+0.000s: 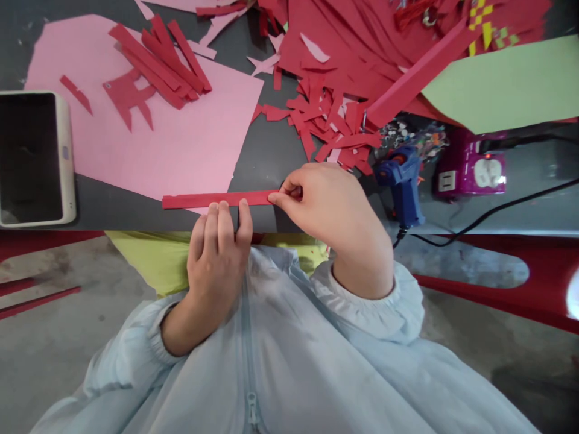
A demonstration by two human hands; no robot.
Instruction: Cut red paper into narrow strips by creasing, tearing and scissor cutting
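A red paper strip [194, 201] lies crosswise near the table's front edge, its left part over a corner of a pink paper sheet [181, 154]. My left hand [217, 253] rests with fingers stretched out, the fingertips on the strip's lower edge. At the strip's right end, my right hand [330, 205] pinches the paper between thumb and forefinger; its other fingers are curled and partly hidden. On the pink sheet lie several folded red strips [165, 63] and a cut red paper shape [129, 96].
A phone [31, 160] lies at the left edge. Red paper scraps [335, 120] spread beyond my right hand. To the right are a blue glue gun [404, 187] and a purple power socket [470, 166] with a black cord. Green paper [511, 84] lies behind them.
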